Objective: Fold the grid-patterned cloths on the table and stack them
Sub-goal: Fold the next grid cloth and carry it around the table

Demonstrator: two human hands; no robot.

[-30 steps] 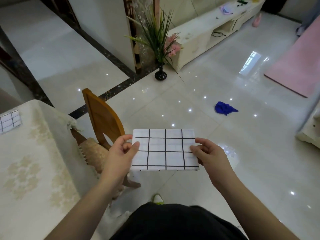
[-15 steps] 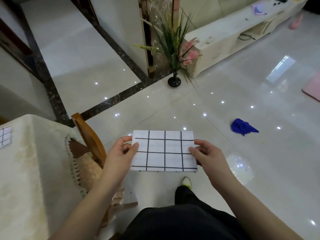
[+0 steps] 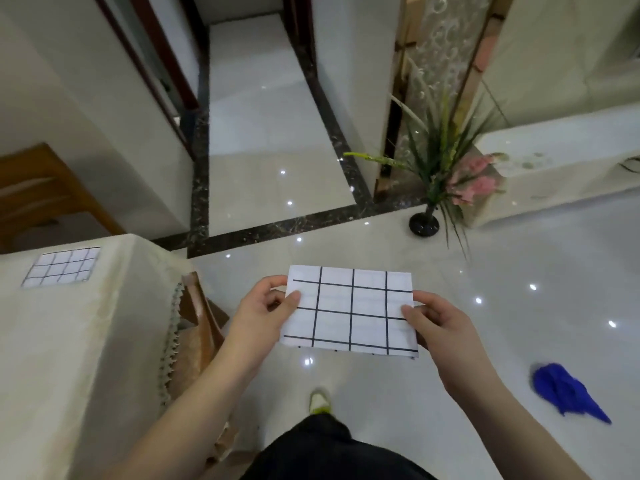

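A folded white cloth with black grid lines (image 3: 349, 311) is held flat in the air above the floor, in front of my body. My left hand (image 3: 258, 315) pinches its left edge with the thumb on top. My right hand (image 3: 440, 323) pinches its right edge the same way. A second folded grid cloth (image 3: 62, 266) lies flat on the table (image 3: 69, 341), far to the left of the held one. The table is covered with a cream tablecloth.
A wooden chair (image 3: 197, 320) is tucked at the table's right side, between the table and my left arm. A crumpled blue cloth (image 3: 564, 388) lies on the shiny tile floor at right. A vase with a plant (image 3: 436, 188) stands ahead. My shoe (image 3: 320, 401) shows below the cloth.
The view has swung left: the table and its folded cloth have come further into view, the blue cloth has slid right. Both hands keep the same grip on the folded cloth.
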